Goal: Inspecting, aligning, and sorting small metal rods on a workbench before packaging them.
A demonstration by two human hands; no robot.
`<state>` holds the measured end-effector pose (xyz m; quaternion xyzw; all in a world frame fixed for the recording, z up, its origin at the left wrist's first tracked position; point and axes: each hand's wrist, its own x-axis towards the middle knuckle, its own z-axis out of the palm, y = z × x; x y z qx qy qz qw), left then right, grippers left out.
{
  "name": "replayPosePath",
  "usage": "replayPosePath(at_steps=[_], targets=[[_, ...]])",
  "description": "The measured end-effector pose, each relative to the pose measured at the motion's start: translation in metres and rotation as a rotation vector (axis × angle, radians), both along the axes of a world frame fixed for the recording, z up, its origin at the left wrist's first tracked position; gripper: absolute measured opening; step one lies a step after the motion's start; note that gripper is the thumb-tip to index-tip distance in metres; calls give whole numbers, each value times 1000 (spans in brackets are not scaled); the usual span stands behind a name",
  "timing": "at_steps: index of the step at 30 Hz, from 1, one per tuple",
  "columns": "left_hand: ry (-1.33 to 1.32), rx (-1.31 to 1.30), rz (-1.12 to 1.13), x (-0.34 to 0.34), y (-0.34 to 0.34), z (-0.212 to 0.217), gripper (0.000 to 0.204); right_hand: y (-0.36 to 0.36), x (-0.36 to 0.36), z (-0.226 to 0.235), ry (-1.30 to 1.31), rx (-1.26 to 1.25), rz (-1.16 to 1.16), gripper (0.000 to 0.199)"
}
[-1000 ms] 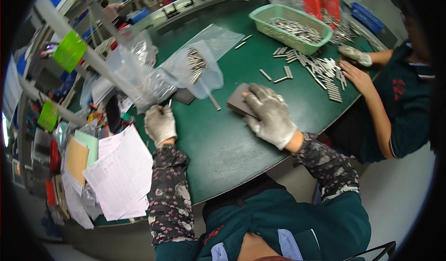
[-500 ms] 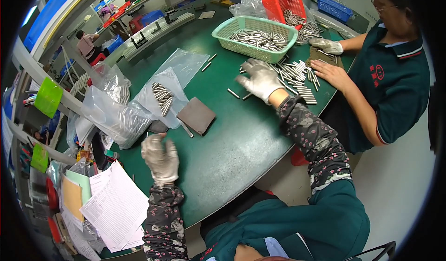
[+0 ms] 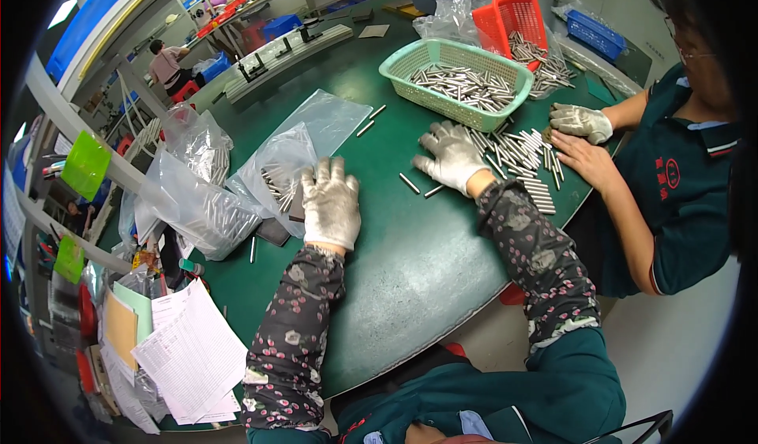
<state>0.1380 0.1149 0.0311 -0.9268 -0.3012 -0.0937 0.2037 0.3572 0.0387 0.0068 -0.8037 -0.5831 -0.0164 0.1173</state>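
Note:
My left hand (image 3: 332, 207), in a pale work glove, lies with its fingers extended over a dark square pad (image 3: 298, 207), most of which it hides. Beside its fingertips, an opened clear plastic bag (image 3: 290, 153) has metal pins (image 3: 276, 185) in it. My right hand (image 3: 452, 157), also gloved, rests over the table with fingers spread and nothing visibly held. Loose steel pins (image 3: 409, 183) lie just left of and below its fingers. To its right is a pile of pins (image 3: 521, 150), with a neat row (image 3: 537, 196) at its near end.
A pale green basket (image 3: 458, 111) full of pins stands behind my right hand, and a tipped red basket (image 3: 512, 25) spills pins behind it. A co-worker's hands (image 3: 584, 140) are at the right. Filled plastic bags (image 3: 197, 207) and papers (image 3: 189, 349) sit at left.
My left hand has moved up and right from the near left of the table onto the dark pad, covering it. My right hand stays beside the pins with its fingers more spread.

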Motion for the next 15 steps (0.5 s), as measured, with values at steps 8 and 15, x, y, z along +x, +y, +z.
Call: replayPosePath(at_steps=[8,15], targets=[[-296,-216,-66,77,6,12,36,-36,-13,-15,6,181,179,53],[-234,-477,260,140,56,-22,54,-35,-21,-12,17,205,194,50]])
